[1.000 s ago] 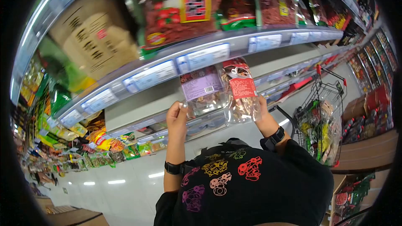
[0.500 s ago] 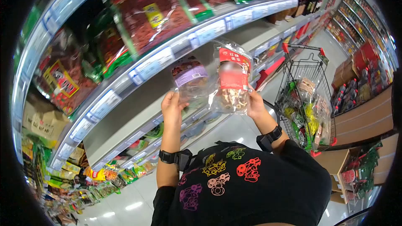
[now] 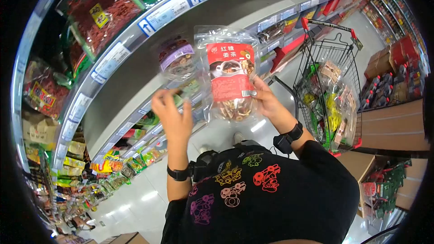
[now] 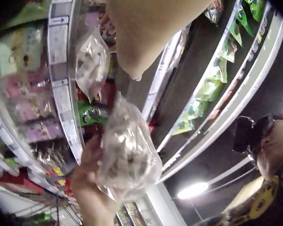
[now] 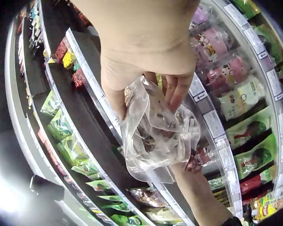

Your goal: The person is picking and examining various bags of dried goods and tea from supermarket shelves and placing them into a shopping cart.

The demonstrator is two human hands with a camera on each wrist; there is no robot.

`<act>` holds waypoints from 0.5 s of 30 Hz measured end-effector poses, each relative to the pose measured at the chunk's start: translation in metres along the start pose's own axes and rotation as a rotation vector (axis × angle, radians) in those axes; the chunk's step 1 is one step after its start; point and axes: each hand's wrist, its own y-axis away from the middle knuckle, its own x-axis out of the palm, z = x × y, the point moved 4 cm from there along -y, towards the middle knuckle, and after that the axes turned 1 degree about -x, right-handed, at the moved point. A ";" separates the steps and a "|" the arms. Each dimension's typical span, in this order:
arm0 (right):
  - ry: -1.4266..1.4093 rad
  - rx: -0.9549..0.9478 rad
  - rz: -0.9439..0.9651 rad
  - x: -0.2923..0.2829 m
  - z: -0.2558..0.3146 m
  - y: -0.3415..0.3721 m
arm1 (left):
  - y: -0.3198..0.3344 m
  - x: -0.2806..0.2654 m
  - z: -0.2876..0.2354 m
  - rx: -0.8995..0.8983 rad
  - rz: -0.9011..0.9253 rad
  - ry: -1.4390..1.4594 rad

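A clear pouch with a red label (image 3: 228, 70), showing a cup and dried pieces inside, is gripped at its right edge by my right hand (image 3: 271, 104). In the right wrist view the back of the pouch (image 5: 155, 136) shows below that hand's fingers. My left hand (image 3: 174, 117) has its thumb and fingers spread apart, with nothing between them. Just above it, at the shelf front, is a second clear pouch with a purple label (image 3: 177, 58). In the left wrist view this pouch (image 4: 92, 66) appears beside the left hand (image 4: 155, 33), whose fingers are mostly hidden.
A long grey shelf (image 3: 122, 81) with price tags runs along the left, with bagged red goods (image 3: 101, 18) above it. To the right stands a wire shopping cart (image 3: 327, 95) holding several bags. Cardboard boxes (image 3: 391, 122) and bottles are beyond it.
My left hand has let go of the purple-labelled pouch and spread its fingers. The red-labelled pouch has come nearer to the left, front facing up. The view has swung right along the shelf.
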 end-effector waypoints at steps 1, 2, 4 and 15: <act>0.030 0.005 0.032 0.009 0.000 -0.001 | 0.002 -0.001 -0.004 0.003 0.109 0.151; 0.029 0.015 0.037 0.019 -0.001 0.000 | 0.007 -0.002 -0.007 0.005 0.221 0.305; 0.039 0.041 0.041 0.039 -0.006 0.008 | 0.027 -0.006 -0.011 -0.105 0.391 0.562; 0.208 0.106 0.126 0.119 -0.077 0.062 | 0.131 -0.085 0.033 -0.290 0.300 0.989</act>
